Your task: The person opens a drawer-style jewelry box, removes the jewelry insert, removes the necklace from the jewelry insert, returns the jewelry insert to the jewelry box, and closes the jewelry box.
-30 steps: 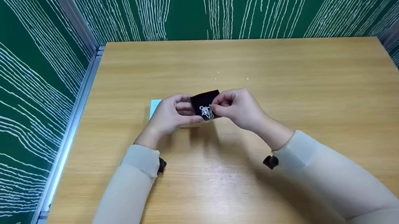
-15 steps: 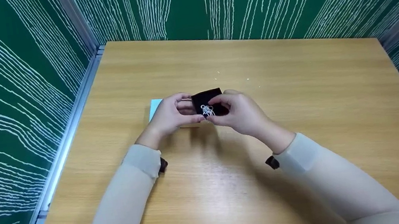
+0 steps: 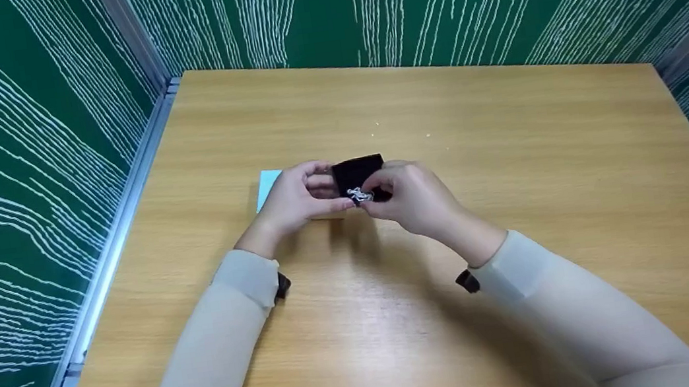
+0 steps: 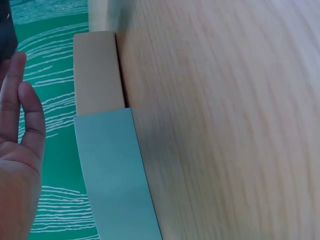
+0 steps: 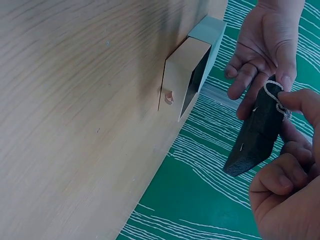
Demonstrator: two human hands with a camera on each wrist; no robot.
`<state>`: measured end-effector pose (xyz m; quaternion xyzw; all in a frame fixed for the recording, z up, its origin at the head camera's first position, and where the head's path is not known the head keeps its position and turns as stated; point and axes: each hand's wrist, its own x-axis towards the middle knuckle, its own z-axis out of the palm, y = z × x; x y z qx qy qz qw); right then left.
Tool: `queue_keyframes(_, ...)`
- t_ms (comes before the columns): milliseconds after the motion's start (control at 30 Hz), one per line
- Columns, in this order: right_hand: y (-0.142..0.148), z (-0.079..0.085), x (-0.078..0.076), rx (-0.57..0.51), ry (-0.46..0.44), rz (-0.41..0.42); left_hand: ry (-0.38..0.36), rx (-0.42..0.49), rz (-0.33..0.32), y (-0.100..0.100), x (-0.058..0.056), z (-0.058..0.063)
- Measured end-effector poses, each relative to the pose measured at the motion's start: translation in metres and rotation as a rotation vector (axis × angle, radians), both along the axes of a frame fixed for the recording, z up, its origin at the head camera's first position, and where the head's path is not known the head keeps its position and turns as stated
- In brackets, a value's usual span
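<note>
My left hand (image 3: 292, 200) grips the left edge of a black foam pad (image 3: 358, 168) in the head view, thumb on the near side, holding it up over the table. A silver chain (image 3: 359, 195) lies bunched on the pad's lower part. At the pad's right side, my right hand (image 3: 415, 197) pinches the chain with thumb and index finger. In the right wrist view, the pad (image 5: 257, 132) appears nearly edge-on, with a loop of chain (image 5: 272, 89) over its upper end. The left wrist view shows only some left-hand fingers (image 4: 22, 100) and a corner of the pad.
Behind my left hand, a light-blue box sleeve (image 5: 212, 30) lies on the wooden table (image 3: 551, 146), with a tan cardboard drawer (image 5: 185, 62) slid partly out. A small ribbon tab (image 5: 169, 97) sits at the drawer's end. Tiny white specks (image 3: 428, 135) dot the table farther back.
The right thumb and index finger have spread apart, then come back together at the chain. The chain has gone from hanging loops to a tighter bunch. The left hand has hardly moved.
</note>
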<state>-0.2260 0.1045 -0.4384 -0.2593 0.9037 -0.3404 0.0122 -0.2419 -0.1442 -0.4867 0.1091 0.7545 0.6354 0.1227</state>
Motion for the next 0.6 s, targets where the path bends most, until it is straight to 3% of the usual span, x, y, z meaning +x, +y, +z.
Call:
queue_keyframes(200, -0.0006, 0.0013, 0.0014, -0.018, -0.007, 0.0, -0.016, -0.013, 0.003, -0.0007, 0.0007, -0.0003)
queue_keyframes(600, 0.0006, -0.0017, 0.003, -0.137, -0.139, -0.01, -0.029, -0.021, 0.015, -0.0025, -0.0006, -0.0033)
